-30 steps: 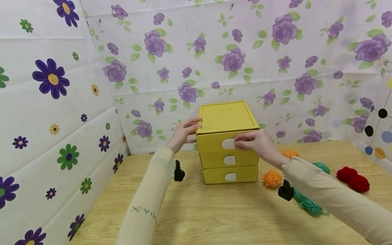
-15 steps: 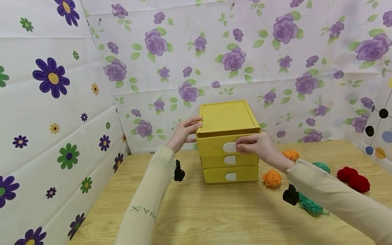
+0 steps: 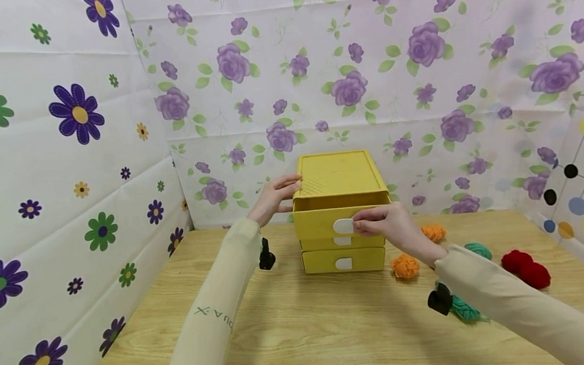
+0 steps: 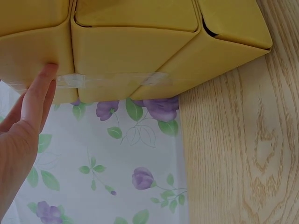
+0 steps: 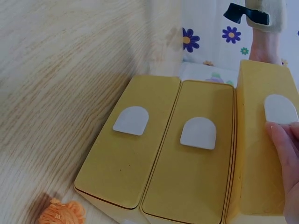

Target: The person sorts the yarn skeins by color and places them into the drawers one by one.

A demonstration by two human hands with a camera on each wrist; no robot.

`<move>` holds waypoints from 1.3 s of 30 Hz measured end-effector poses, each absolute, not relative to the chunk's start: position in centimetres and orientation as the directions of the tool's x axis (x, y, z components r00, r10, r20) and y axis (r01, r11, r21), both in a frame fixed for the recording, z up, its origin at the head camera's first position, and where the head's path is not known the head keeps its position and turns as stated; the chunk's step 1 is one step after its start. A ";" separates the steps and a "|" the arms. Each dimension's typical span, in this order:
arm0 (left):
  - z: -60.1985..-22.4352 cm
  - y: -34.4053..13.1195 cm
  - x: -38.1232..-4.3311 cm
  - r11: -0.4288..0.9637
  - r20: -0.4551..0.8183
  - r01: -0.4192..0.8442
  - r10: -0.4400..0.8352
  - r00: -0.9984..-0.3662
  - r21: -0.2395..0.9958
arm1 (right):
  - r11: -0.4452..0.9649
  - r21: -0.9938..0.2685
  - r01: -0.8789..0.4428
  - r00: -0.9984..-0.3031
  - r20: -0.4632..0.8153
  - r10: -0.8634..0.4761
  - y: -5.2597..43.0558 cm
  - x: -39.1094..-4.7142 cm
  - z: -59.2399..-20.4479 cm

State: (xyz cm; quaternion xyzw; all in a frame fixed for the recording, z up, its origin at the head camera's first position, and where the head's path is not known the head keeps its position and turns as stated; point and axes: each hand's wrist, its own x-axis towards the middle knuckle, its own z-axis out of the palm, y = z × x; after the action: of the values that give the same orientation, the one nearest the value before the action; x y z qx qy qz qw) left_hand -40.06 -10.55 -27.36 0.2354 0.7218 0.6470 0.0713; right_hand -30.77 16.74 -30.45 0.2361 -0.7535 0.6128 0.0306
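Observation:
A yellow box with three stacked drawers [image 3: 339,170] stands on the table against the back curtain. Its top drawer [image 3: 315,224] is pulled partway out, with a dark gap showing above the front; the lower two look closed. Thumb and fingers of my right hand [image 3: 388,224] pinch the white tab [image 3: 343,226] of that top drawer, also seen in the right wrist view as a rounded tab [image 5: 280,108]. My left hand [image 3: 275,198] lies against the box's left side near the top edge, its fingertips touching the side wall in the left wrist view.
Right of the box lie orange yarn balls [image 3: 405,266], green yarn [image 3: 465,309] under the right forearm, and red yarn [image 3: 526,268]. Floral curtains [image 3: 236,113] enclose the wooden table [image 3: 302,329] at the back and left, a dotted one at the right.
The top drawer has slid outward toward me, with my right hand pinching its tab and moving along with it. My left hand has stayed at the box's side.

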 end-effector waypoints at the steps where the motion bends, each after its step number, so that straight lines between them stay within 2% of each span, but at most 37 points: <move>1: -27.4 -10.6 -40.1 0.052 0.202 0.248 0.433 -0.879 0.967 | 0.136 -0.908 -0.396 -0.886 0.338 -0.319 16.8 -30.9 -30.6; 16: -27.3 -10.6 -40.0 0.045 0.203 0.246 0.433 -0.878 0.968 | 0.141 -0.894 -0.425 -0.871 0.361 -0.333 16.9 -29.9 -30.8; 32: -27.4 -10.5 -40.1 0.040 0.199 0.238 0.427 -0.882 0.970 | 0.103 -0.915 -0.390 -0.880 0.337 -0.335 16.8 -28.4 -30.6; 39: -28.3 -10.5 -41.5 0.047 0.197 0.236 0.405 -0.893 0.971 | 0.117 -0.902 -0.416 -0.864 0.352 -0.360 17.2 -28.5 -30.6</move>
State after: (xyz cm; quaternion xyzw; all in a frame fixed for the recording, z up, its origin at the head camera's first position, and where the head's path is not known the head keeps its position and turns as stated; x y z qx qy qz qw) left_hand -41.47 -10.53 -28.32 0.2222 0.7205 0.6537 0.0647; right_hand -28.46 17.20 -30.58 0.2597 -0.7469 0.6117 0.0226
